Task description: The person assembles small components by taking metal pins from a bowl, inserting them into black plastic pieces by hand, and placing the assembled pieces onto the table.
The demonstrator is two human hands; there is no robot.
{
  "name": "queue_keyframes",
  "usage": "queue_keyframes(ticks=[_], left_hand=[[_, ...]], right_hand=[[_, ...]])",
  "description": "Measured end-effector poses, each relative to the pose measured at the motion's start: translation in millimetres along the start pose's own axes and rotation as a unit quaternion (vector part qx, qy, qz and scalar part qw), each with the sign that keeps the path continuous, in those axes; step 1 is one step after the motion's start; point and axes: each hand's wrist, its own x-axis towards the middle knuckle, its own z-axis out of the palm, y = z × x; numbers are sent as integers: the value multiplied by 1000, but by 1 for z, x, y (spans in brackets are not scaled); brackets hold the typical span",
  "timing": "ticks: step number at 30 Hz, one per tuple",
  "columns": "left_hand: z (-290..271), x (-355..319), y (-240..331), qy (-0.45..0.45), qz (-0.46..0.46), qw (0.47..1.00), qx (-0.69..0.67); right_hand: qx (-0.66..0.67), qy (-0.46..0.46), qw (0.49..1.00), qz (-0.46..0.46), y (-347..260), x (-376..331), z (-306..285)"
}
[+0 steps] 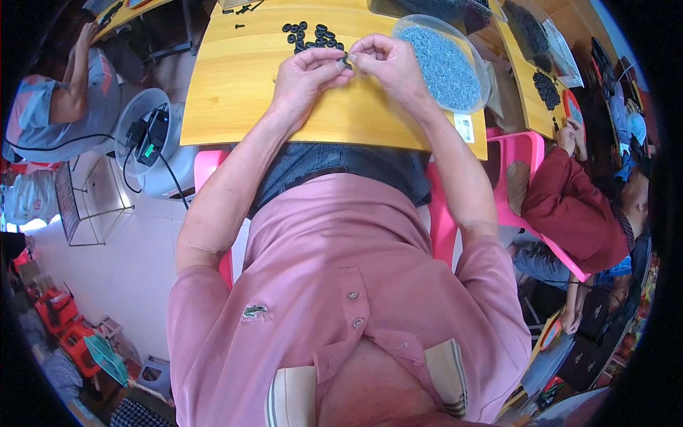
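My left hand (pixel 307 77) and my right hand (pixel 393 65) meet over the yellow table (pixel 235 92), fingertips pinched close together. Between them is a small black part (pixel 347 62), mostly covered by the fingers. The left fingers hold it from one side, and the right thumb and forefinger close at its other side; anything finer in that pinch is too small to see. Just beyond my hands lies a loose group of small black ring-shaped pieces (pixel 320 33). Beside my right hand stands a round clear tub (pixel 486 89) full of small silvery-blue screws (pixel 437 65).
A few thin black pieces (pixel 245 8) lie at the table's far left. Behind the screw tub is another container (pixel 420 10) with dark contents. A clear bin (pixel 129 117) with black devices and cables stands left. A person in dark red (pixel 576 199) sits at right, another person (pixel 64 107) at left.
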Motion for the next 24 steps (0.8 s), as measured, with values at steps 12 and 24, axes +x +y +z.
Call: queue_keyframes(ticks=[12,24], left_hand=[[2,1,-2,10,18,1000,20],[1,2,-6,16,38,997,63]], right_hand=[[9,-22,1000,13,8,1,1],[68,-62,996,23,-3,-5,-4]])
